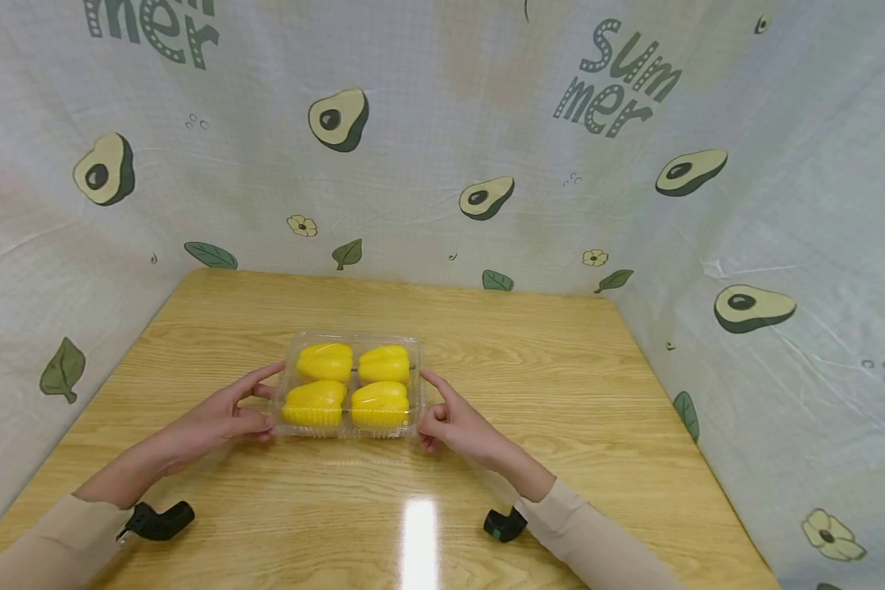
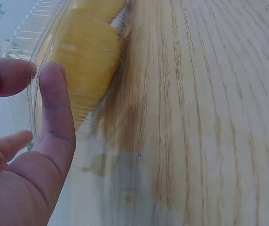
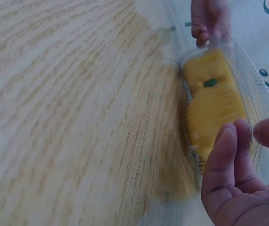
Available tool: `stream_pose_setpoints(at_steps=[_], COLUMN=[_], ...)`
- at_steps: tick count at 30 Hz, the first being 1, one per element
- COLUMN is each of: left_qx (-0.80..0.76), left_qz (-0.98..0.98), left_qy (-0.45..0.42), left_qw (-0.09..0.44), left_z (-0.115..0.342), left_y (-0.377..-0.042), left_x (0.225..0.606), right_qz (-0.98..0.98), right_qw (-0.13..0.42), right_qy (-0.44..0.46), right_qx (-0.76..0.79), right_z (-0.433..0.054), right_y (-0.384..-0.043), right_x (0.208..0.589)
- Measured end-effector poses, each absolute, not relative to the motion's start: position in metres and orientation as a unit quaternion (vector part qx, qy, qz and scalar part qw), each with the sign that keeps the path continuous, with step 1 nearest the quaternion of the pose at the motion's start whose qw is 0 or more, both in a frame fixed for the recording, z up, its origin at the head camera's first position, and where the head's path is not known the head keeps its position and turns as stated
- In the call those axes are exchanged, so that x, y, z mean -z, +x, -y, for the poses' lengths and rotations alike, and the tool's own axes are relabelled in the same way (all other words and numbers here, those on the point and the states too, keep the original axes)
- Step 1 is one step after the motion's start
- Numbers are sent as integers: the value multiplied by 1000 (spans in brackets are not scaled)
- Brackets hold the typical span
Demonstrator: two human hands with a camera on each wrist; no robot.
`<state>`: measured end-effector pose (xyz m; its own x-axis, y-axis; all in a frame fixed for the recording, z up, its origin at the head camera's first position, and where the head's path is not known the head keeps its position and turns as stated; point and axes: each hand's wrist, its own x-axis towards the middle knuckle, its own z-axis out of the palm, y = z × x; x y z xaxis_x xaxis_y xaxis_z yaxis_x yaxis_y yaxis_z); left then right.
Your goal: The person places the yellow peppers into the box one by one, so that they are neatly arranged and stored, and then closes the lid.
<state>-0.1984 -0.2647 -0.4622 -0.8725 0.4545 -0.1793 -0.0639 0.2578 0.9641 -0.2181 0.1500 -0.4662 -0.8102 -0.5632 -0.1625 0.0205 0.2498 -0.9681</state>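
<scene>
A clear plastic clamshell box sits on the wooden table with its lid over several yellow bell peppers. In the left wrist view, my left hand holds the box's left edge, its thumb on the near side of the rim and a finger on the other side. At the box's right edge, my right hand pinches the rim between thumb and fingers. A small green stem shows through the plastic in the right wrist view. Whether the lid is fastened cannot be told.
The wooden table stretches around the box. White cloth printed with avocados and leaves hangs behind and along both sides. A black wrist device sits at the left sleeve, another at the right.
</scene>
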Motion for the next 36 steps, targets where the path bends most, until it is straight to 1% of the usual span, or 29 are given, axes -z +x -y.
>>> stream_pose_setpoints(at_steps=[15,36], left_qx=[-593,-598], left_qz=[-763,-748], left_qy=[116,155], left_qw=[229,241], left_z=[264,267], left_y=[-199,-200], left_x=[459,461], right_qz=[-744,-745], right_qw=[258,255], right_qy=[-185,-177], right_qx=[588,590], right_z=[-151,-150], right_y=[-219,-219], right_x=[466,466])
